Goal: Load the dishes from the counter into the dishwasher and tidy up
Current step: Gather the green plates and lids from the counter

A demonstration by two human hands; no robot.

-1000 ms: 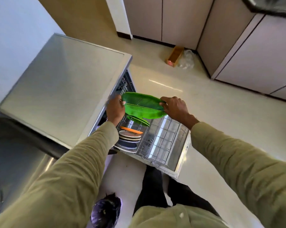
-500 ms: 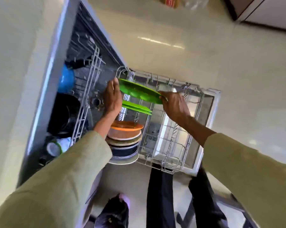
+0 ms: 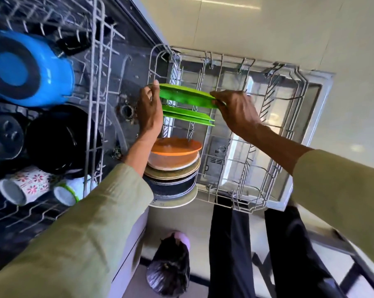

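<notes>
Two hands grip green plate by opposite rims, left hand, right hand, over lower rack. Second green plate already slotted just below. Loading step; next likely lowering between tines.

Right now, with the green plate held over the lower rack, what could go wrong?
1. The green plate, held at both ends by the left hand and right hand, may knock the second green plate already racked just below.
2. It could miss the tines and tip against the orange plate.
</notes>
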